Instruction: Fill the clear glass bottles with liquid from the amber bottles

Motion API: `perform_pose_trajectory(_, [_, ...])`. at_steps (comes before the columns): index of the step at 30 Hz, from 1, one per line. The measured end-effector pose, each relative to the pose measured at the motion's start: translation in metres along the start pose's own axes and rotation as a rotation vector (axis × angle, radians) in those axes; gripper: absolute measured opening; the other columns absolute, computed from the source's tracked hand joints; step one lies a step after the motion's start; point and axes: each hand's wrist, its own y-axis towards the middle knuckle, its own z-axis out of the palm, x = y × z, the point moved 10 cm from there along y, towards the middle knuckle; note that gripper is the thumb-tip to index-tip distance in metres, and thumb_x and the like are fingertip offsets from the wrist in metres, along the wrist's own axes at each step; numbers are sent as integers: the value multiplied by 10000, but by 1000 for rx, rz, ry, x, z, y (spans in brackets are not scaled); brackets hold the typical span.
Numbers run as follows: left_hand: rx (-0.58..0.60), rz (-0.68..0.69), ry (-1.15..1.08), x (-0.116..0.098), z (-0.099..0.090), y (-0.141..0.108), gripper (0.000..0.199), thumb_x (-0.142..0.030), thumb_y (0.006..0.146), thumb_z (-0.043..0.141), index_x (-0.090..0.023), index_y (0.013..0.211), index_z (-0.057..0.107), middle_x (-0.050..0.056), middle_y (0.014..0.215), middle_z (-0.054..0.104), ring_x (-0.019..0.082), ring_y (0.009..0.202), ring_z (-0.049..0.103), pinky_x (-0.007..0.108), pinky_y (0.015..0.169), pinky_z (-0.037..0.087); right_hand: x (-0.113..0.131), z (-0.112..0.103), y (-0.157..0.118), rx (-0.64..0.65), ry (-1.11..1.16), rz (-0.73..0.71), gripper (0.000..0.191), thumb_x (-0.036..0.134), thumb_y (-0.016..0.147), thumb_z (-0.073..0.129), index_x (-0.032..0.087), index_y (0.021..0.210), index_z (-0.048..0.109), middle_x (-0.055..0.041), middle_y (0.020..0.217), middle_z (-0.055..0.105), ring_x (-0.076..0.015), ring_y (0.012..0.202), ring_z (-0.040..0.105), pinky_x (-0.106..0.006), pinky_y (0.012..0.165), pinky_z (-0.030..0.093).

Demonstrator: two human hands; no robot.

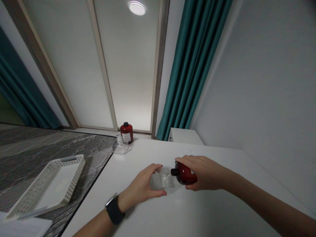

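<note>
My right hand (204,172) is wrapped around a dark red bottle (184,174), which it holds tilted on its side with the neck pointing left. Part of a pale label shows by the fingers. Thumb and fingers of my left hand (148,184) curve around the near-left side of a clear plastic box (168,184) on the white table (138,217). Something clear lies inside the box, too faint to name. The bottle's neck is over the box's right part. I cannot tell whether liquid is coming out.
At the table's far left corner, a second red bottle (126,131) with a black cap stands behind another clear box (120,148) holding a small clear item. On the grey patterned surface to the left lies a white perforated basket (71,191), beside white paper (24,227).
</note>
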Motion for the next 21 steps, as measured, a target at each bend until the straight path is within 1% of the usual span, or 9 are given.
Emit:
perform_pose_trajectory(10, [7, 0, 13, -1, 2, 1, 743, -321, 715, 867, -185, 1338, 485, 108, 1228, 641, 294, 1104, 627, 453, 988, 505, 4, -2, -1, 10, -26, 14, 720, 374, 726, 748, 230, 1375, 472, -128, 1231, 660, -338, 1076, 628, -445, 901, 472])
perform_pose_trajectory(15, [10, -9, 8, 0, 1, 0, 723, -340, 732, 851, -217, 1340, 478, 103, 1239, 637, 293, 1109, 623, 462, 989, 503, 5, -3, 0, 2, -29, 7, 694, 370, 732, 740, 234, 1360, 479, -126, 1217, 661, -331, 1053, 633, -435, 868, 477])
perform_pose_trajectory(21, [9, -7, 4, 0, 1, 1, 732, -332, 724, 858, -209, 1339, 480, 100, 1239, 639, 288, 1110, 625, 453, 993, 501, 6, -5, 1, 3, -33, 5, 664, 360, 733, 732, 223, 1336, 490, -129, 1192, 667, -328, 1036, 637, -444, 873, 480])
